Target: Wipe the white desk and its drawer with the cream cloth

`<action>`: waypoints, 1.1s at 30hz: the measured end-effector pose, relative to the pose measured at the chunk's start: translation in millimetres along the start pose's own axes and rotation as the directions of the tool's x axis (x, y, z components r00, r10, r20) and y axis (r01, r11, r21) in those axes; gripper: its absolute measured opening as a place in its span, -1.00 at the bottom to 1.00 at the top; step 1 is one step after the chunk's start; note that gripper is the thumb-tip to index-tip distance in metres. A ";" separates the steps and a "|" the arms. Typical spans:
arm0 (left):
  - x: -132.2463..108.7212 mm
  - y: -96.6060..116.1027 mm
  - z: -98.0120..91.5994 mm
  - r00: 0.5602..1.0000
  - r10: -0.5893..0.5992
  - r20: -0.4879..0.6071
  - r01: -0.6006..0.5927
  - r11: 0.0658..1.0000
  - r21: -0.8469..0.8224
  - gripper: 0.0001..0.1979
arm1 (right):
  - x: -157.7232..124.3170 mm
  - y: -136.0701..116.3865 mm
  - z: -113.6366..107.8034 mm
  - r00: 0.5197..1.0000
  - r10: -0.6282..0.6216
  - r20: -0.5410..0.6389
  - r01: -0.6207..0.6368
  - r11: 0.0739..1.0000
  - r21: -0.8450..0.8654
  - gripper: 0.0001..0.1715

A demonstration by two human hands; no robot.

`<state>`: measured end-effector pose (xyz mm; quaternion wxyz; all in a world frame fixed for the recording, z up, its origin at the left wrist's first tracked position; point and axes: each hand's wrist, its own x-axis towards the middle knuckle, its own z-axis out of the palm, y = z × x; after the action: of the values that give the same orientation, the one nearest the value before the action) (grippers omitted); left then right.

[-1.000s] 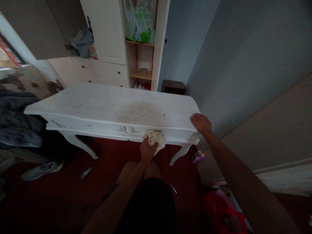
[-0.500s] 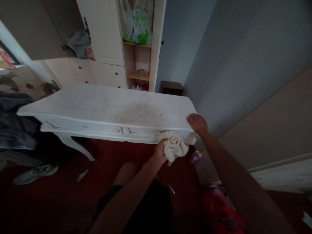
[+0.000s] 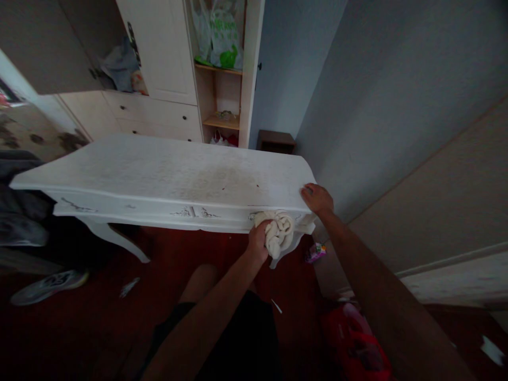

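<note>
A white table (image 3: 159, 166) with carved grey ornament on its drawer fronts stands before me, its top marked by a dark smudge. My left hand (image 3: 259, 239) is closed round a crumpled cream cloth (image 3: 280, 227), which lies against the table's front face near the right drawer. The cloth hides part of that front and some of my fingers. At the table's right front corner, my right hand (image 3: 318, 199) grips the edge, fingers bent on the top surface.
Behind the table is a pale wardrobe (image 3: 162, 53) with open doors and plastic bags (image 3: 224, 37) on a shelf. A grey wall rises at right. On the dark red floor lie a shoe (image 3: 50, 286), a small pink box (image 3: 316, 252) and a red bag (image 3: 353, 338).
The cloth has bunched up smaller and shifted slightly left along the table front with my left hand. My right hand keeps its place at the corner. The view has turned slightly.
</note>
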<state>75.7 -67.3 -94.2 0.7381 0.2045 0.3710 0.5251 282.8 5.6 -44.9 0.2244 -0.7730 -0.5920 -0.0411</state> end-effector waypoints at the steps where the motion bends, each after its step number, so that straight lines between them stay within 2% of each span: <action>1: -1.5 -0.6 -0.5 0.999 0.032 -0.031 -0.033 0.999 -0.016 -0.71 | -0.2 -0.4 -0.4 1.000 0.000 -0.002 0.000 1.000 0.000 -0.53; 4: -6.1 -2.0 -2.1 0.995 0.058 -0.075 -0.060 0.998 -0.022 -0.65 | -0.7 -1.2 -1.3 1.000 0.006 -0.003 -0.006 1.000 0.003 -0.54; 11: -13.4 -13.5 -10.2 0.955 0.288 -0.076 -0.259 0.930 0.259 -0.69 | -0.8 0.0 -0.5 1.000 -0.001 -0.013 0.001 1.000 0.013 -0.54; 18: -7.7 -22.2 -1.5 0.933 0.351 0.072 -0.340 0.802 0.491 -0.78 | 0.2 2.0 2.2 1.000 -0.007 -0.017 0.007 1.000 0.027 -0.55; 21: -4.4 -23.2 4.4 0.948 0.312 0.065 -0.304 0.822 0.482 -0.79 | 0.8 3.0 3.8 1.000 -0.009 -0.026 0.009 1.000 0.018 -0.56; 25: 2.6 -32.8 13.6 0.988 0.147 0.051 -0.156 0.919 0.363 -0.78 | 0.4 1.8 3.3 0.999 -0.025 -0.033 0.025 1.000 0.004 -0.55; 29: 11.1 -47.6 28.1 0.996 0.061 0.058 -0.076 0.946 0.315 -0.77 | -0.5 -1.4 0.8 1.000 -0.015 -0.027 0.015 1.000 -0.005 -0.55; 33: 19.6 -58.6 45.6 0.996 -0.088 0.015 0.082 0.967 0.242 -0.66 | -0.6 -2.7 -0.5 1.000 -0.005 -0.020 0.005 1.000 -0.013 -0.55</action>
<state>150.4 -66.5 -112.0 0.7343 0.2833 0.4309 0.4414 280.2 5.4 -43.8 0.2254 -0.7726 -0.5912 -0.0531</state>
